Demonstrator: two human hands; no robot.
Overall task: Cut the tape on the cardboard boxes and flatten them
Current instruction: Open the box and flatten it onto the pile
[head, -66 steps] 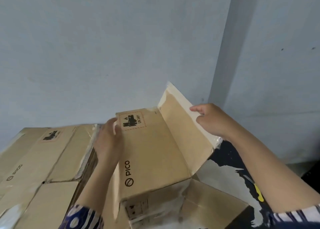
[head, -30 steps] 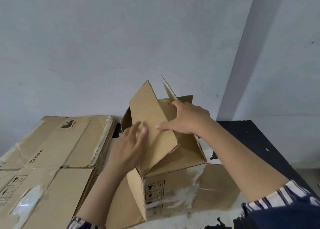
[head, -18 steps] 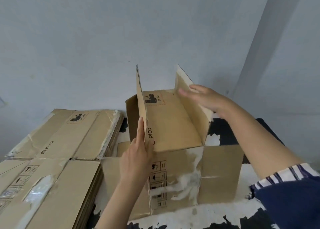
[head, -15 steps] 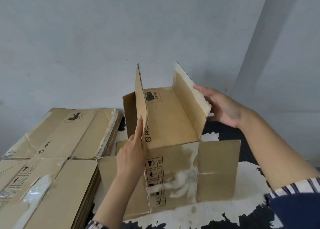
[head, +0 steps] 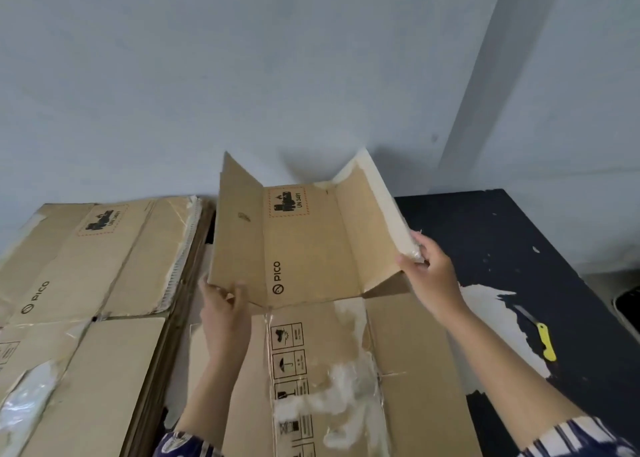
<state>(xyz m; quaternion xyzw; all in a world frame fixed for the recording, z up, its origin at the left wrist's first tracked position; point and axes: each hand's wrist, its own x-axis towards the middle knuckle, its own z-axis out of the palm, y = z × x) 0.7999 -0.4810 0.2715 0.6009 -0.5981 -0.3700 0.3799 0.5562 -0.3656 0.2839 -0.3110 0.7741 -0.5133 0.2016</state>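
The left hand (head: 225, 306) and right hand (head: 427, 269) are pinching the opened cardboard box (head: 308, 249) on the table (head: 519, 249), and should be pressing both flaps down evenly.

Two hands were in view, the left hand (head: 225, 313) at lower centre and the right hand (head: 427, 273) at centre right. One opened cardboard box (head: 311, 249) filled the middle. One stack of flattened boxes (head: 86, 266) lay at left. One yellow-handled knife (head: 543, 340) lay at right.
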